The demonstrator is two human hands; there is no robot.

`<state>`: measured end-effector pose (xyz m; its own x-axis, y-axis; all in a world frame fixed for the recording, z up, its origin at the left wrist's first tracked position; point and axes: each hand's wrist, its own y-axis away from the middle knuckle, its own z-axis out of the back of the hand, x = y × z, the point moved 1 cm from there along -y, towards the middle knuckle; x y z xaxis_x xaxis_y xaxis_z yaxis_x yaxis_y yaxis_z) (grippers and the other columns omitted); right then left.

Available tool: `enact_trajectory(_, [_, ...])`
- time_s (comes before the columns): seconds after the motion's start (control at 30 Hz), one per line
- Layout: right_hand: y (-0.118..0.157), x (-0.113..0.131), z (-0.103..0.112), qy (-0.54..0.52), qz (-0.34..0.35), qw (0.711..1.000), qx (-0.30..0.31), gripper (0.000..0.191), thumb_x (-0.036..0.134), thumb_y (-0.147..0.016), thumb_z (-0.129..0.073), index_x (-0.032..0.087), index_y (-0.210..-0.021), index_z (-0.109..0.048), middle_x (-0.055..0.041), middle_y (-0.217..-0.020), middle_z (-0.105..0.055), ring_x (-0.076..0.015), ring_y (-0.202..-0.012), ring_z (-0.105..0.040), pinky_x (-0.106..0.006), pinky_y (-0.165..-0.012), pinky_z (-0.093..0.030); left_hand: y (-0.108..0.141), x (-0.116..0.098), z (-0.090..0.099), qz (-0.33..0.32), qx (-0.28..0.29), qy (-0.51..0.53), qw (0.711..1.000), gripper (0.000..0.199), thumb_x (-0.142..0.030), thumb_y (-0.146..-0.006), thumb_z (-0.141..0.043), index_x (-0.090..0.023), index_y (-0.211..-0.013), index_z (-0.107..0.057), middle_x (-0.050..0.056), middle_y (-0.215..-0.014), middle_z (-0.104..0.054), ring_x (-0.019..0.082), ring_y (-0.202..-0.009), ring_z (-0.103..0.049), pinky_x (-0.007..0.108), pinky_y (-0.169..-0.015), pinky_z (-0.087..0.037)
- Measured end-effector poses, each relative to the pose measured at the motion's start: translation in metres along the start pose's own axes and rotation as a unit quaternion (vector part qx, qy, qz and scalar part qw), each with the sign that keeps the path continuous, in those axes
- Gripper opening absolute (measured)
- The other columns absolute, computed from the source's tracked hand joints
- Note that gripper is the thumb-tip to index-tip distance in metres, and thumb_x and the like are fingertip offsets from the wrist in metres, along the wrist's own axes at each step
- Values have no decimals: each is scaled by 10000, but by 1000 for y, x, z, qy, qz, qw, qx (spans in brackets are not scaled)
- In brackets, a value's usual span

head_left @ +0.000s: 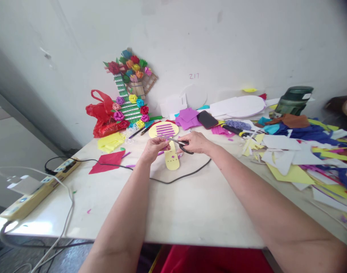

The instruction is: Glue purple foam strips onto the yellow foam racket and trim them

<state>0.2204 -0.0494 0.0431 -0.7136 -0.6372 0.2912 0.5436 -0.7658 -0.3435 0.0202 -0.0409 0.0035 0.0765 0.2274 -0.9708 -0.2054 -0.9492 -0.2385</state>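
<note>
My right hand point(196, 143) grips a pair of scissors point(186, 147) with black handles, its blades pointing left over the fingertips of my left hand point(155, 147). My left hand is closed in a pinch, with a sliver of purple paper strip point(167, 140) showing at the fingertips. Just beyond and below both hands lies a yellow paper cutout, with a rounded head point(152, 131) bearing several purple strips. Its long yellow lower part point(172, 163) carries small dark dots and a purple diamond. The fingers partly cover the middle of the cutout.
A black cable point(173, 182) crosses the table near my wrists. Left are red paper point(107, 162), a power strip point(52, 178) and a red bag point(101, 110). Paper-flower crafts point(129, 96) lean on the wall. Paper scraps point(292, 151) and a green bottle point(294, 101) are at right.
</note>
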Motion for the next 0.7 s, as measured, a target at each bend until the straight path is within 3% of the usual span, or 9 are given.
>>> enact_trajectory(0.3, [-2, -3, 1, -27, 2, 999, -24, 272, 474, -642, -624, 219, -722, -678, 34, -548, -542, -101, -535, -423, -226, -521, -251, 1, -2, 0, -19, -7, -1, 1000, 244, -334, -606, -754, -138, -718, -662, 26, -657, -655, 115, -627, -603, 264, -677, -475])
enact_trajectory(0.53, [0, -18, 10, -62, -43, 995, -62, 402, 527, -614, -647, 198, -838, -700, 28, -587, -566, -106, -565, -459, -225, -516, -264, -1, -2, -2, -57, -36, -18, 998, 247, -295, -555, -786, -151, -728, -684, 48, -790, -696, 178, -796, -634, 314, -793, -466])
enact_trajectory(0.7, [1, -25, 18, -87, -59, 994, -42, 451, 530, -594, -666, 191, -890, -706, 15, -644, -613, -112, -580, -493, -225, -527, -297, 1, -6, -3, -49, -34, -39, 997, 276, -325, -557, -781, -135, -737, -692, 63, -789, -698, 184, -785, -633, 322, -788, -466])
